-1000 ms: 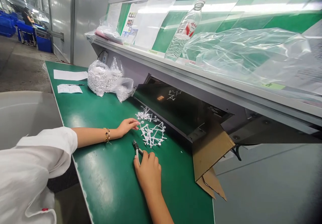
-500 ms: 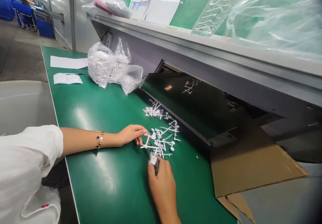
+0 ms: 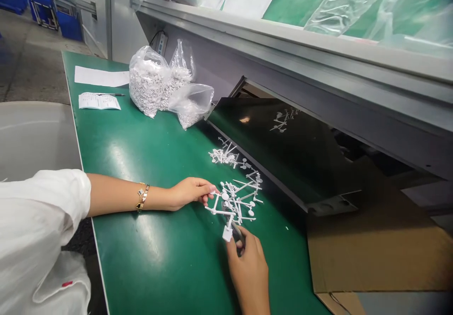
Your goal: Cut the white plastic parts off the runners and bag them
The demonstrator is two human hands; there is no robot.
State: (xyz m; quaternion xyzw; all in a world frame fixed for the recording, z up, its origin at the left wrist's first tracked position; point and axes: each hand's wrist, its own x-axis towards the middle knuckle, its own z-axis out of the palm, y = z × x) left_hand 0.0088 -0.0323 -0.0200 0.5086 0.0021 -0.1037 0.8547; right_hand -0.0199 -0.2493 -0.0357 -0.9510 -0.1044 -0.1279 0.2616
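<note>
My left hand point(image 3: 191, 191) rests on the green table point(image 3: 141, 164) and pinches an arm of a white plastic sprue point(image 3: 235, 200) with small moulded parts on it. My right hand point(image 3: 249, 268) is closed round a small pair of cutters point(image 3: 236, 232), whose dark jaws sit at the sprue's lower stem, by a white square tab. A second white sprue point(image 3: 224, 155) lies farther back on the table. A gold bracelet is on my left wrist.
Clear bags of small white parts point(image 3: 161, 86) stand at the back of the table, with papers point(image 3: 99, 101) and a pen to their left. A black chute point(image 3: 283, 145) with a sprue on it slopes down under a grey shelf. Brown cardboard point(image 3: 375, 249) lies at the right.
The camera has tilted down and closer. My left hand took hold of the sprue and drew it toward me; my right hand brought the cutters up to its stem.
</note>
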